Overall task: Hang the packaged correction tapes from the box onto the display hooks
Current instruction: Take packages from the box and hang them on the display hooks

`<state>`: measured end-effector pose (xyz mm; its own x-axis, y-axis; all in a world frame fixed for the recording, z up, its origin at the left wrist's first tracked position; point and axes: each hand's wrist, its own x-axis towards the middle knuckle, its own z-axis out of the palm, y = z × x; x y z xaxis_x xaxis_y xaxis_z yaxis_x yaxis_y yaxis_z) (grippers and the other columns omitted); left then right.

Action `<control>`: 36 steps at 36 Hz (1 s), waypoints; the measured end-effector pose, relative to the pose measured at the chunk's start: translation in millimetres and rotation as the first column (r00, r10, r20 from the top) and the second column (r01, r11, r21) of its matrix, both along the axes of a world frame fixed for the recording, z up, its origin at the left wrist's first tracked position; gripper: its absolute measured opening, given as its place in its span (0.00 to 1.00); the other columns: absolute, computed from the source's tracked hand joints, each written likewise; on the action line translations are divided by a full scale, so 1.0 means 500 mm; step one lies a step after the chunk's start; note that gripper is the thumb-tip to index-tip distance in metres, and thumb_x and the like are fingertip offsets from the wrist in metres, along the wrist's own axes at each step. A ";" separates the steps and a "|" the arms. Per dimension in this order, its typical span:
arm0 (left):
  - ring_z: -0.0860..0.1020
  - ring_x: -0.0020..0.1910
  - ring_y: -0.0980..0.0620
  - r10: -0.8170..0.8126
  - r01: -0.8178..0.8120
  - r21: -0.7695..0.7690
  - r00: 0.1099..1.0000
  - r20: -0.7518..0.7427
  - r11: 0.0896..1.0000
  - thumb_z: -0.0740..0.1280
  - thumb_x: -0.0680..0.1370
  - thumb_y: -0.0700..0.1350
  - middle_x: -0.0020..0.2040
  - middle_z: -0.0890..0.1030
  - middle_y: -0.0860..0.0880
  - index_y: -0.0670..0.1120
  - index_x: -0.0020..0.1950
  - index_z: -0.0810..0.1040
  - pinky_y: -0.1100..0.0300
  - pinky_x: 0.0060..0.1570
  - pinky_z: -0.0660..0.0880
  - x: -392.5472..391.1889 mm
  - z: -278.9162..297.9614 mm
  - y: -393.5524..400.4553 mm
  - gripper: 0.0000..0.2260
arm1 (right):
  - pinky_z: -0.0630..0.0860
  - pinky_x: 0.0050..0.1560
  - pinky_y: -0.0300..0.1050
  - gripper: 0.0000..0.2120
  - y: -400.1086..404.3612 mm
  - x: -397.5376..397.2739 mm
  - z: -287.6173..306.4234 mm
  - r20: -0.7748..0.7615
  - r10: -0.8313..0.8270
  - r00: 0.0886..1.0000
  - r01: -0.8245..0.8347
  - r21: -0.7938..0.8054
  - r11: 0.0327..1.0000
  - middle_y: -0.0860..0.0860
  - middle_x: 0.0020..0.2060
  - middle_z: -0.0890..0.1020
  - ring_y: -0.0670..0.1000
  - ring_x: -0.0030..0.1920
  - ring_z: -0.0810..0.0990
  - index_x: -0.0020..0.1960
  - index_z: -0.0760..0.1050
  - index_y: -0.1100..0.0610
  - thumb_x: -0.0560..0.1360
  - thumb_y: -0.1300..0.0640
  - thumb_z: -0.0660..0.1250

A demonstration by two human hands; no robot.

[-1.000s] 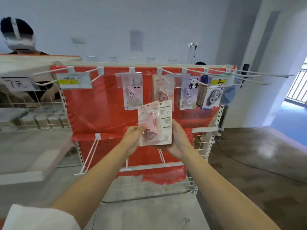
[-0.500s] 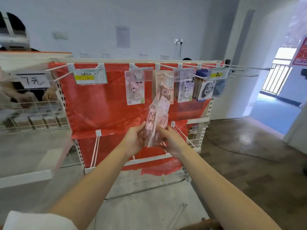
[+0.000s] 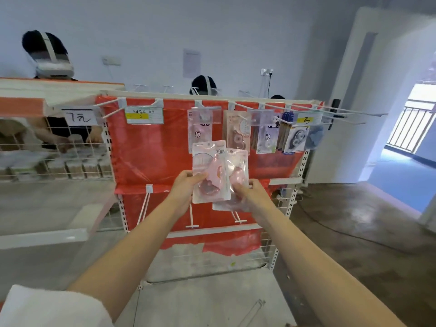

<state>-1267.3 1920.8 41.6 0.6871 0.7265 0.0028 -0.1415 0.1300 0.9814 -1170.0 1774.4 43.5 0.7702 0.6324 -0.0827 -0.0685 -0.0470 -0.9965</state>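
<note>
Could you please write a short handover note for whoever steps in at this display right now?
Left hand: grips the front pink correction tape pack, the one marked 30m, by its left edge.
Right hand: holds a second pink pack behind and to the right of the first; more may be beneath, unclear.
Both packs are raised in front of the red display rack, below the top hooks, on none of them.
Done: several packs already hang on the top row hooks, from the middle to the right.
Left: hang both held packs. The box is not in view, so what is left in it is unknown.
</note>
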 end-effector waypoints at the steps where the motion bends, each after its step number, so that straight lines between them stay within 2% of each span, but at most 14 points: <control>1: 0.79 0.47 0.48 0.010 -0.010 0.018 1.000 -0.024 1.000 0.68 0.77 0.40 0.52 0.79 0.43 0.44 0.49 0.72 0.51 0.49 0.78 0.002 0.000 -0.003 0.05 | 0.79 0.31 0.40 0.18 -0.008 0.004 0.002 -0.040 0.024 0.999 -0.023 0.030 0.999 0.57 0.55 0.78 0.51 0.46 0.82 0.63 0.65 0.61 0.77 0.61 0.67; 3: 0.78 0.53 0.45 0.047 -0.044 0.043 0.996 -0.077 0.998 0.67 0.77 0.41 0.54 0.79 0.43 0.44 0.51 0.72 0.47 0.57 0.76 0.005 -0.002 -0.007 0.06 | 0.81 0.36 0.43 0.18 -0.019 0.012 0.004 -0.061 0.069 0.996 -0.065 0.071 0.995 0.56 0.53 0.79 0.49 0.44 0.83 0.64 0.65 0.61 0.76 0.67 0.65; 5: 0.78 0.55 0.45 0.075 -0.072 0.033 0.992 -0.106 0.997 0.68 0.77 0.42 0.56 0.79 0.44 0.42 0.55 0.73 0.45 0.60 0.75 0.004 -0.002 -0.010 0.09 | 0.81 0.49 0.50 0.22 -0.023 0.019 0.004 -0.021 0.132 0.991 -0.130 0.073 0.989 0.57 0.56 0.79 0.53 0.52 0.82 0.66 0.64 0.59 0.75 0.69 0.65; 6: 0.78 0.55 0.44 0.084 -0.082 0.023 0.991 -0.105 0.996 0.67 0.77 0.42 0.56 0.79 0.43 0.40 0.56 0.74 0.46 0.60 0.75 0.002 -0.004 -0.010 0.10 | 0.81 0.52 0.53 0.23 -0.025 0.019 0.005 -0.006 0.175 0.985 -0.174 0.072 0.982 0.56 0.57 0.78 0.55 0.55 0.81 0.66 0.64 0.57 0.75 0.70 0.65; 10: 0.79 0.53 0.43 0.124 -0.126 -0.034 0.991 -0.054 0.992 0.67 0.77 0.38 0.56 0.80 0.39 0.37 0.55 0.74 0.44 0.59 0.75 -0.028 -0.015 -0.005 0.09 | 0.81 0.48 0.59 0.29 -0.020 0.009 0.011 0.005 0.370 0.929 -0.370 0.028 0.929 0.55 0.60 0.76 0.57 0.53 0.82 0.68 0.59 0.47 0.76 0.68 0.65; 13: 0.79 0.52 0.43 0.157 -0.159 -0.037 0.986 -0.051 0.987 0.67 0.77 0.38 0.53 0.80 0.41 0.40 0.50 0.75 0.43 0.60 0.74 -0.060 -0.022 0.004 0.04 | 0.83 0.42 0.55 0.29 0.000 -0.008 0.012 0.004 0.429 0.903 -0.429 -0.002 0.903 0.53 0.61 0.73 0.57 0.51 0.83 0.66 0.58 0.42 0.76 0.67 0.66; 15: 0.79 0.54 0.42 0.194 -0.195 -0.023 0.980 -0.050 0.981 0.70 0.75 0.40 0.52 0.81 0.42 0.42 0.48 0.75 0.42 0.62 0.72 -0.077 -0.026 0.020 0.06 | 0.83 0.44 0.55 0.30 0.019 -0.018 0.010 0.053 0.429 0.902 -0.427 -0.042 0.903 0.52 0.62 0.72 0.57 0.52 0.82 0.66 0.59 0.42 0.75 0.66 0.67; 18: 0.78 0.57 0.41 0.243 -0.244 -0.020 0.969 -0.041 0.970 0.74 0.66 0.47 0.54 0.81 0.42 0.42 0.54 0.76 0.40 0.62 0.71 -0.103 -0.032 0.058 0.20 | 0.82 0.48 0.56 0.30 0.056 -0.029 0.011 0.135 0.405 0.904 -0.396 -0.090 0.914 0.51 0.63 0.72 0.55 0.54 0.81 0.68 0.59 0.45 0.75 0.65 0.68; 21: 0.78 0.57 0.41 0.276 -0.277 -0.032 0.960 -0.051 0.960 0.75 0.67 0.45 0.55 0.81 0.43 0.45 0.52 0.75 0.40 0.62 0.71 -0.135 -0.025 0.085 0.17 | 0.82 0.48 0.55 0.28 0.098 -0.042 0.020 0.161 0.390 0.907 -0.383 -0.074 0.921 0.51 0.61 0.72 0.54 0.52 0.81 0.68 0.59 0.49 0.75 0.64 0.68; 24: 0.79 0.55 0.40 0.307 -0.308 -0.024 0.951 -0.041 0.951 0.73 0.70 0.40 0.55 0.81 0.41 0.42 0.55 0.75 0.39 0.60 0.73 -0.172 -0.009 0.103 0.15 | 0.82 0.39 0.45 0.25 0.142 -0.060 0.037 0.228 0.400 0.888 -0.392 -0.082 0.916 0.51 0.60 0.73 0.50 0.50 0.80 0.67 0.60 0.50 0.76 0.63 0.67; 25: 0.80 0.54 0.40 0.321 -0.322 -0.023 0.946 -0.041 0.947 0.72 0.71 0.39 0.55 0.81 0.40 0.40 0.57 0.75 0.39 0.59 0.74 -0.184 -0.004 0.112 0.16 | 0.82 0.39 0.45 0.24 0.158 -0.066 0.043 0.249 0.405 0.880 -0.398 -0.080 0.914 0.51 0.60 0.74 0.51 0.52 0.79 0.66 0.61 0.50 0.76 0.63 0.67; 29: 0.80 0.49 0.41 0.334 -0.334 0.009 0.941 -0.049 0.943 0.67 0.75 0.37 0.54 0.81 0.39 0.38 0.60 0.74 0.43 0.55 0.77 -0.224 0.022 0.132 0.14 | 0.81 0.50 0.57 0.22 0.215 -0.091 0.061 0.271 0.433 0.860 -0.438 -0.046 0.898 0.50 0.57 0.76 0.54 0.54 0.80 0.64 0.62 0.49 0.76 0.60 0.68; 34: 0.80 0.48 0.41 0.353 -0.354 0.004 0.934 -0.056 0.935 0.66 0.75 0.37 0.55 0.79 0.37 0.37 0.60 0.71 0.40 0.55 0.76 -0.254 0.027 0.172 0.15 | 0.81 0.51 0.57 0.20 0.265 -0.103 0.064 0.325 0.412 0.851 -0.439 0.010 0.899 0.52 0.59 0.76 0.55 0.56 0.80 0.60 0.63 0.48 0.75 0.60 0.68; 36: 0.80 0.49 0.41 0.345 -0.345 0.012 0.938 -0.043 0.939 0.67 0.74 0.37 0.54 0.80 0.38 0.38 0.59 0.71 0.39 0.58 0.74 -0.258 0.025 0.183 0.14 | 0.80 0.52 0.60 0.20 0.281 -0.101 0.063 0.347 0.373 0.860 -0.407 0.027 0.913 0.53 0.58 0.77 0.56 0.56 0.80 0.59 0.64 0.46 0.74 0.60 0.68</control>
